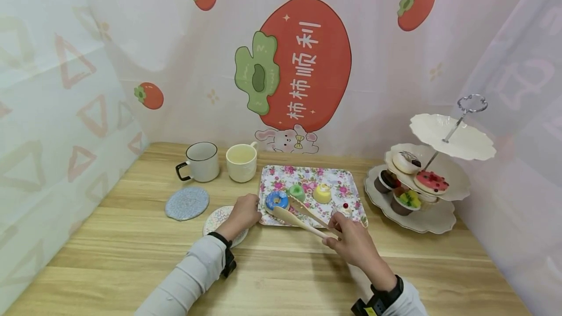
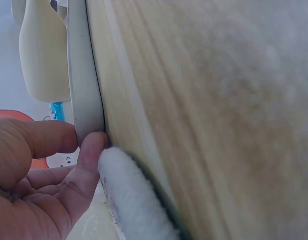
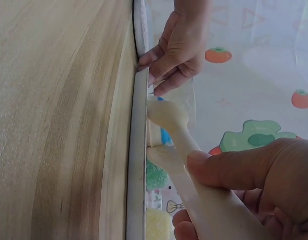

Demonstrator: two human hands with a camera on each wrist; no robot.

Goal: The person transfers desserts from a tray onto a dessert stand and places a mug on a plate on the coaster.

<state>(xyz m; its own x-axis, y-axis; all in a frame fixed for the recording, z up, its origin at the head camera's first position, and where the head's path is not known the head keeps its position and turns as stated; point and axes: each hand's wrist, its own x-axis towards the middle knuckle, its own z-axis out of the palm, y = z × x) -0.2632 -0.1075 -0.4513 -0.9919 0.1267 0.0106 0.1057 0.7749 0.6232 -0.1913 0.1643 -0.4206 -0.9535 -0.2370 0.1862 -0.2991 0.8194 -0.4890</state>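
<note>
My left hand (image 1: 244,213) pinches the near left corner of a floral tray (image 1: 352,190) between thumb and fingers. My right hand (image 1: 356,243) holds wooden-looking tongs (image 1: 303,225), its thumb on one arm in the right wrist view. Their parted tips are low over the tray, beside a blue ring doughnut (image 1: 275,200); whether they touch it I cannot tell. Also on the tray are a green ring-shaped sweet (image 1: 297,191), a yellow cake (image 1: 322,193) and a small white cake with a red berry (image 1: 346,207), partly hidden by the right hand.
On the right stands a tiered stand (image 1: 452,135) with doughnuts and cupcakes. A black-handled mug (image 1: 204,165) and a cream cup (image 1: 242,164) stand at the back left. A blue-grey coaster (image 1: 187,203) and a patterned coaster (image 1: 215,221) lie left, the latter under the left hand.
</note>
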